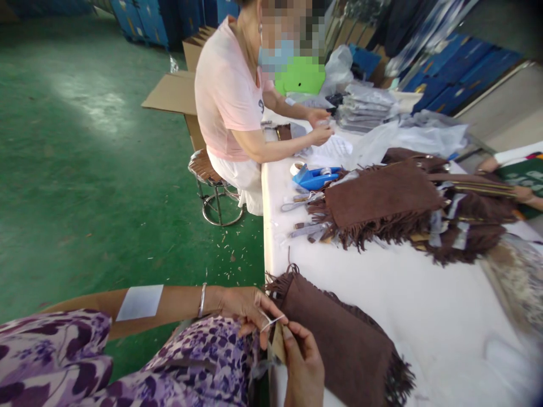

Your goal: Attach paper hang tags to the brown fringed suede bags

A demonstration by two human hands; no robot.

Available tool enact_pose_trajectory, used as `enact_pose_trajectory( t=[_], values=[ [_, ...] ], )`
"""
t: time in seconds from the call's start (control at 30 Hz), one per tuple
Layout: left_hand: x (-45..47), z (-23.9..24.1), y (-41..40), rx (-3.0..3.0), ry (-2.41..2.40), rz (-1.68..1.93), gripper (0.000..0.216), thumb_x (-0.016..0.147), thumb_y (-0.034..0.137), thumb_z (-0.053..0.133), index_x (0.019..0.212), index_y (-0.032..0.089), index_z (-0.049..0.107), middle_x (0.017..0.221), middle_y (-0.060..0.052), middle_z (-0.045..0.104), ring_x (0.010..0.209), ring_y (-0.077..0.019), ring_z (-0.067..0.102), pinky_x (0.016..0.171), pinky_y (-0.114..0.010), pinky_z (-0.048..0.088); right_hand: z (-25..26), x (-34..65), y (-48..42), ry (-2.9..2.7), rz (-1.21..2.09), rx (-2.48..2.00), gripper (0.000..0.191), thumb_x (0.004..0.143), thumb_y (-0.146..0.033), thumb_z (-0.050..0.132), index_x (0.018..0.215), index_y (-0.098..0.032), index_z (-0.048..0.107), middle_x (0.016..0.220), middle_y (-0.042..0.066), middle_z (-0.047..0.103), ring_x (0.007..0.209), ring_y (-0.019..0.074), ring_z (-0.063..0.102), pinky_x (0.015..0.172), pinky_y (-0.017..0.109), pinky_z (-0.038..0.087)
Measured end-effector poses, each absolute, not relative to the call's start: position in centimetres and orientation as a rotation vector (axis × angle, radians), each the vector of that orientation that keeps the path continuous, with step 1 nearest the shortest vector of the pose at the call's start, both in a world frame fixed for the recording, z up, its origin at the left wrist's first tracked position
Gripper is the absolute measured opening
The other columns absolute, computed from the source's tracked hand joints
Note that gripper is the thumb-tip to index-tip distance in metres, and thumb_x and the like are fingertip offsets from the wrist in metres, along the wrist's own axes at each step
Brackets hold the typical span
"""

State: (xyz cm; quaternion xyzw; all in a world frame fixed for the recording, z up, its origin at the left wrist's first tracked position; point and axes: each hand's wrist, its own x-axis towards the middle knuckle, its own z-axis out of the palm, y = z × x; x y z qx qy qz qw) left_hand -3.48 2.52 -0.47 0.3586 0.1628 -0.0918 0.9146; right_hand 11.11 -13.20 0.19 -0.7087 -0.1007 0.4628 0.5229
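My left hand (246, 308) is at the table's near edge, fingers bent and closed on a thin white string (272, 322) that crosses between both hands. Beside it, my right hand (304, 359) pinches a small tan tag (278, 343) between thumb and fingers, close to the string. A greyish clear plastic piece (261, 368) hangs below the tag. Just behind my hands lies a brown fringed suede bag (343, 333), flat on the white table (424, 288). My right hand partly covers its near side.
More brown fringed bags (382, 195) are piled across the table. A blue tape dispenser (316, 177) stands beyond them. A co-worker in a pink shirt (227, 85) sits on a stool (207, 169); another person's arm (524, 195) reaches in from the right. Plastic-wrapped stacks (367, 107) lie farther back.
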Motion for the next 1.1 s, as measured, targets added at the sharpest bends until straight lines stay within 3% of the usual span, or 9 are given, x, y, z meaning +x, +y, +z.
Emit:
enact_pose_trajectory(
  t=[0.13,0.3,0.47,0.67,0.83,0.97,1.1],
  values=[
    [-4.2,-0.4,1.5,0.804,0.372,-0.092,0.07,0.065,0.037,0.085,0.129,0.019,0.06,0.081,-0.005,0.071,0.044,-0.0134,0.059,0.044,-0.023,0.048,0.8,9.3,-12.4,-0.313,0.883,-1.921,0.044,0.073,-0.053,0.068,0.099,-0.018,0.064,0.089,0.004,0.072,0.076,0.0185,0.067,0.066,0.026,0.053],
    [-5.0,0.0,-0.8,0.812,0.44,0.002,0.078,0.071,0.037,0.08,0.14,0.02,0.048,0.071,-0.001,0.066,0.043,-0.0114,0.057,0.043,-0.019,0.044,0.3,7.6,-12.1,-0.468,0.594,-2.172,0.036,0.082,-0.052,0.056,0.098,-0.02,0.065,0.092,0.004,0.071,0.082,0.0195,0.067,0.068,0.027,0.05],
    [-4.6,-0.2,-4.0,0.943,0.618,0.12,0.072,0.079,0.029,0.067,0.146,0.024,0.04,0.096,-0.007,0.069,0.04,-0.0096,0.056,0.039,-0.018,0.043,-0.8,6.9,-11.9,-0.463,0.488,-2.189,0.031,0.081,-0.047,0.057,0.093,-0.021,0.066,0.089,0.005,0.072,0.081,0.0201,0.066,0.067,0.027,0.048],
    [-3.5,-0.4,-5.7,1.055,0.802,0.241,0.063,0.081,0.025,0.059,0.141,0.015,0.044,0.06,0.001,0.062,0.038,-0.011,0.05,0.036,-0.017,0.038,-0.2,6.8,-12.7,-0.57,0.654,-2.076,0.04,0.083,-0.054,0.052,0.103,-0.02,0.064,0.102,0.006,0.07,0.091,0.0206,0.065,0.076,0.028,0.049],
    [-3.5,0.3,-5.8,1.039,0.809,0.32,0.057,0.08,0.024,0.061,0.134,0.014,0.049,0.07,-0.001,0.064,0.042,-0.008,0.048,0.04,-0.016,0.038,1.0,5.9,-13.6,-0.859,0.54,-2.157,0.035,0.086,-0.053,0.049,0.096,-0.022,0.063,0.115,0.008,0.06,0.11,0.0241,0.055,0.093,0.032,0.04],
    [-3.8,0.2,-5.9,1.158,0.836,0.301,0.054,0.08,0.026,0.061,0.132,0.013,0.052,0.066,0.0,0.061,0.043,-0.0086,0.047,0.04,-0.016,0.036,1.0,6.2,-13.8,-0.96,0.553,-2.173,0.03,0.089,-0.047,0.043,0.088,-0.022,0.061,0.103,0.007,0.062,0.098,0.0227,0.059,0.085,0.031,0.04],
    [-4.9,0.1,-3.3,1.18,0.785,0.249,0.045,0.077,0.035,0.063,0.117,0.014,0.064,0.082,-0.005,0.066,0.043,-0.0056,0.043,0.039,-0.017,0.033,0.6,8.0,-14.3,-0.994,0.491,-2.21,0.028,0.089,-0.043,0.041,0.085,-0.022,0.059,0.091,0.007,0.063,0.088,0.023,0.06,0.078,0.032,0.041]
  ],
)
